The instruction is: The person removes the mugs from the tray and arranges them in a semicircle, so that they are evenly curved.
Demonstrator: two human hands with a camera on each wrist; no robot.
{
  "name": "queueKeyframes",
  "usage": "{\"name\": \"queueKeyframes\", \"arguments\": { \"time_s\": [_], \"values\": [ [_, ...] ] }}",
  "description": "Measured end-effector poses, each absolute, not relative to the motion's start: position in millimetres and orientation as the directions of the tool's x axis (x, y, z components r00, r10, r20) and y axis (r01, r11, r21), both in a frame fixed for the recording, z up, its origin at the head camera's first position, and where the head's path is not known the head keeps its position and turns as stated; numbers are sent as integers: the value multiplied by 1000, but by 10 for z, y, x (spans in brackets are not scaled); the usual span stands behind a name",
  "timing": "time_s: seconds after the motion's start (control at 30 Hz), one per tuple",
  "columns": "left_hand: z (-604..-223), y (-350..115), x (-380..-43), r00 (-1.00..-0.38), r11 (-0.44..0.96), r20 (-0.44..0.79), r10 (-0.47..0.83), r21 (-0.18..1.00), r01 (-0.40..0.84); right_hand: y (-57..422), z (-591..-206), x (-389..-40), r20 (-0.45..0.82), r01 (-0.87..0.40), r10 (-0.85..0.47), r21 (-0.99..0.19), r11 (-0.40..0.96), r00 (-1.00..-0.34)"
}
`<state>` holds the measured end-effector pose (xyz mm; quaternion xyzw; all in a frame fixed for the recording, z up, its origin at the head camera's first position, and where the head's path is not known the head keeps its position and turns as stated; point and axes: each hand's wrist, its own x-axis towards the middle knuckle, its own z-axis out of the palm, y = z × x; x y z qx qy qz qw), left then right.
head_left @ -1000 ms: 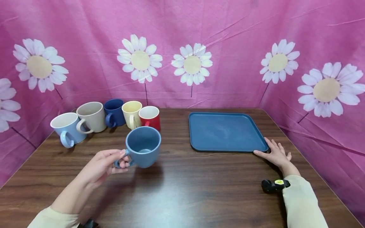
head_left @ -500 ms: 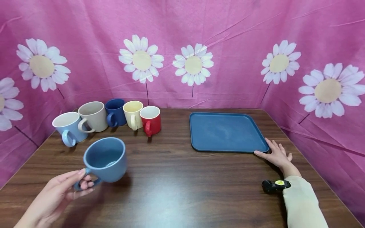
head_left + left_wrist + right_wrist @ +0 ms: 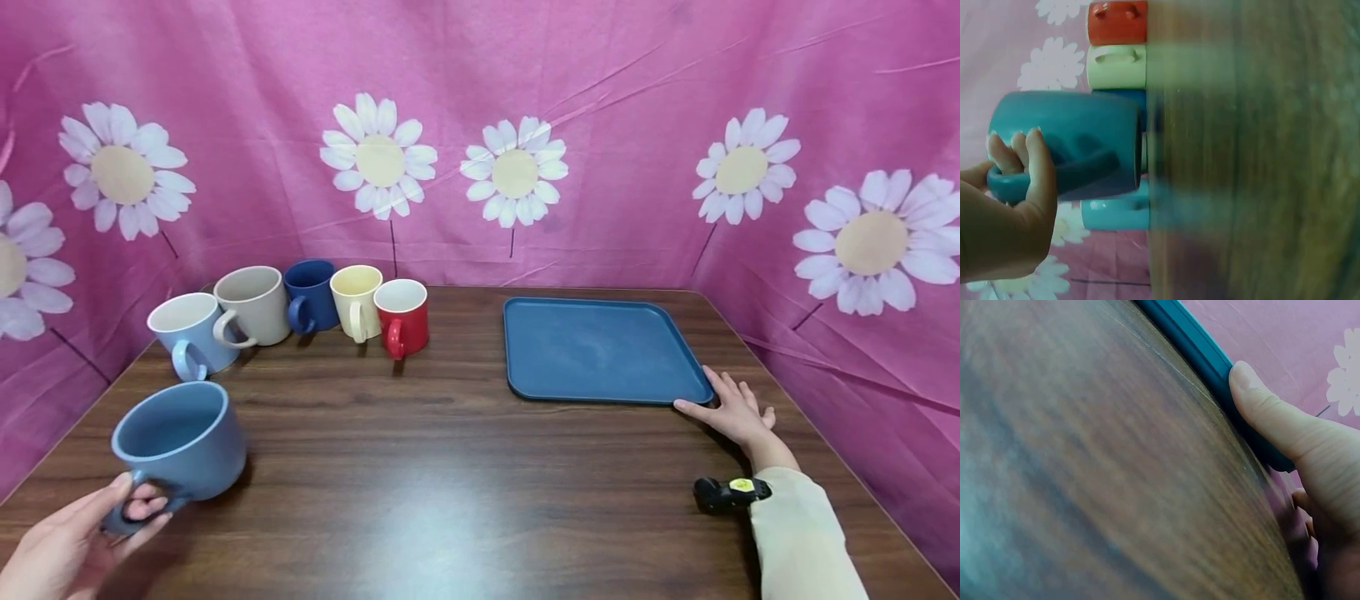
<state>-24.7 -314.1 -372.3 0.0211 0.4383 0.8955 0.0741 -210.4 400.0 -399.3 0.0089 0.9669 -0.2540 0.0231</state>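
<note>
At the left front of the table, my left hand (image 3: 71, 533) grips a grey-blue mug (image 3: 191, 454) by its handle, fingers curled through the loop. The mug is upright; the left wrist view shows its base (image 3: 1137, 150) close to table level, and I cannot tell whether it touches. My right hand (image 3: 737, 414) is at the near right corner of a blue rectangular tray (image 3: 600, 346), its fingers spread. In the right wrist view the thumb (image 3: 1272, 415) rests against the tray's edge (image 3: 1200, 356).
Along the back left stand a light blue mug (image 3: 208, 340), a beige mug (image 3: 262, 304), a dark blue mug (image 3: 317, 298), a yellow mug (image 3: 352, 298) and a red mug (image 3: 411, 323). Pink cloth (image 3: 450, 242) with daisies surrounds the wooden table (image 3: 465, 450).
My left hand has carried the grey-blue mug leftward and nearer to me, from in front of the red mug. My right hand stays at the tray's corner.
</note>
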Motion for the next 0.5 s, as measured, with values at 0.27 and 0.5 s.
{"name": "queueKeyframes", "arguments": {
  "time_s": [0.27, 0.5],
  "values": [
    [-3843, -3446, -288, -989, -833, 106, 100, 553, -25, 3990, -3949, -2124, -42, 19, -1, -477, 879, -999],
    [-3893, -3749, -403, -995, -912, 99, 8, 409, 33, 3960, -3949, -2169, -37, 7, -12, -476, 880, -999]
  ]
}}
